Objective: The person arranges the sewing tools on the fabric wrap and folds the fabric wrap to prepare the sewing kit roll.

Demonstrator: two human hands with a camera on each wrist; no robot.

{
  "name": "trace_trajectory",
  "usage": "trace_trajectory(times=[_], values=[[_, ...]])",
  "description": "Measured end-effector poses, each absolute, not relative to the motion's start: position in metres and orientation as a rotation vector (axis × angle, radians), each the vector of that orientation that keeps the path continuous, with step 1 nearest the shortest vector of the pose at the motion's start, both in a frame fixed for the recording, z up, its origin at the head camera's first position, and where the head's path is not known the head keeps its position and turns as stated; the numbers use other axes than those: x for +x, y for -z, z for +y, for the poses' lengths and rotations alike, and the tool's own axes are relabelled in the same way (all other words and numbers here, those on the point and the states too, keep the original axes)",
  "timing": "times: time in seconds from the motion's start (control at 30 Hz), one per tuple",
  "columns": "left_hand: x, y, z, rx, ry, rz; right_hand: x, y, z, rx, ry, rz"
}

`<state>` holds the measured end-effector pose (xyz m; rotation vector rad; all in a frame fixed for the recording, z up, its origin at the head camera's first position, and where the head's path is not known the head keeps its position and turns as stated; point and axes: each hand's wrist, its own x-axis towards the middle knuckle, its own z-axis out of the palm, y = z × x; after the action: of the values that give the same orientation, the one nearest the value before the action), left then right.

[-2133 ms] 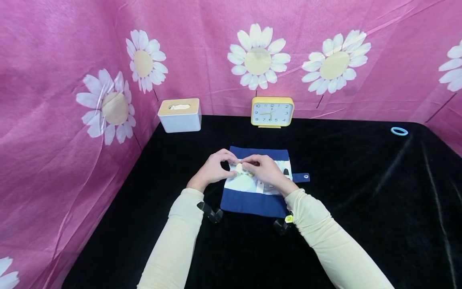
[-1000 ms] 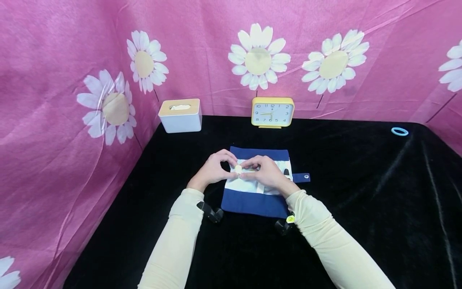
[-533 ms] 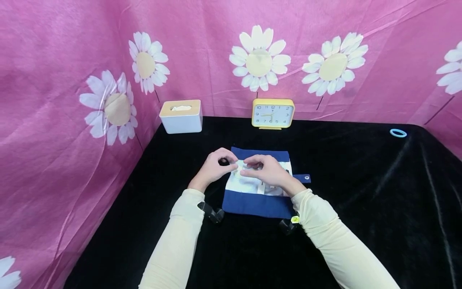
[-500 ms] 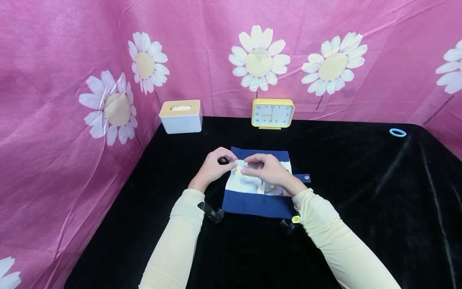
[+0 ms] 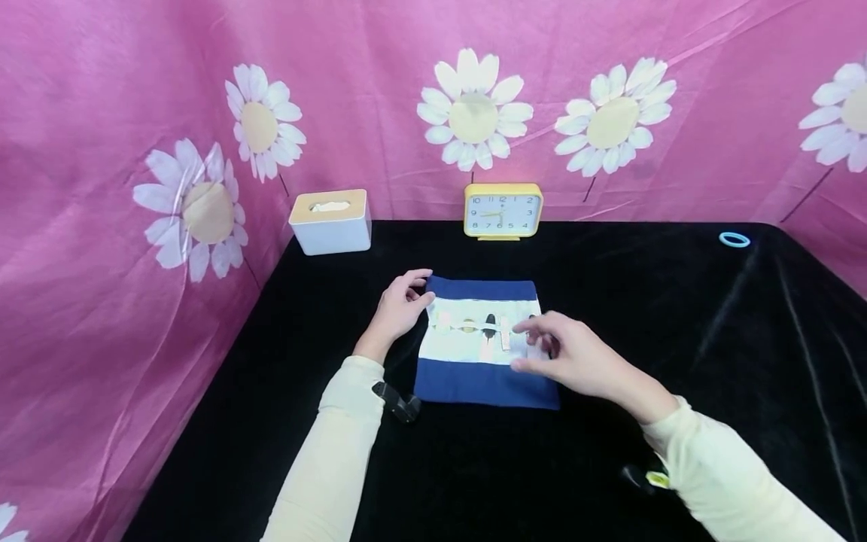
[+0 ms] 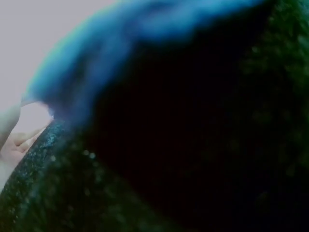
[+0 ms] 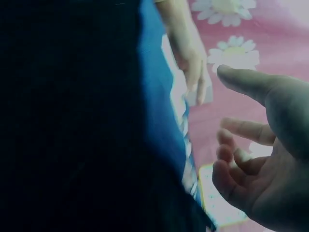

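A navy and white fabric tool roll point(image 5: 484, 384) lies unrolled on the black cloth. Across its white middle runs an elastic band holding several small tools, among them a black-handled tool point(image 5: 491, 325), a round yellowish piece point(image 5: 468, 325) and a pale strip-like tool point(image 5: 504, 333). My left hand point(image 5: 398, 307) rests at the roll's upper left edge, thumb and fingertips apart. Over the right side hovers my right hand point(image 5: 576, 354), fingers loosely bent, thumb apart, nothing between them. It covers the roll's right end and strap. In the right wrist view its fingers point(image 7: 246, 130) appear spread.
A tissue box point(image 5: 332, 226) with a wooden lid stands at the back left, and a yellow clock point(image 5: 503, 212) at the back middle. A light blue ring point(image 5: 734, 239) lies at the far right. Pink flowered curtain surrounds the black-covered table point(image 5: 677, 301).
My right hand has left the round piece at the roll's left and moved right and toward me. The left hand has shifted slightly left to the roll's edge. The tools now show.
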<state>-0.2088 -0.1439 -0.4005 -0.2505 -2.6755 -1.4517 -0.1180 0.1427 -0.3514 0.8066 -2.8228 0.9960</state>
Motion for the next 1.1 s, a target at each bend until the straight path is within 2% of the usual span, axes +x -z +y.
trace_trajectory(times=[0.3,0.53,0.87,1.1], values=[[-0.213,0.395,-0.142,-0.186,1.463,-2.764,-0.09,0.368,0.181,0.738,-0.957,-2.919],[-0.216,0.392,-0.14,-0.099,1.608,-2.714,-0.09,0.37,0.181,0.793,-0.979,-2.883],[-0.215,0.391,-0.13,0.073,1.552,-2.673,-0.084,0.372,0.177,0.741,-0.916,-2.912],[-0.217,0.394,-0.126,0.077,1.56,-2.641,-0.086,0.376,0.181,0.733,-0.965,-2.883]])
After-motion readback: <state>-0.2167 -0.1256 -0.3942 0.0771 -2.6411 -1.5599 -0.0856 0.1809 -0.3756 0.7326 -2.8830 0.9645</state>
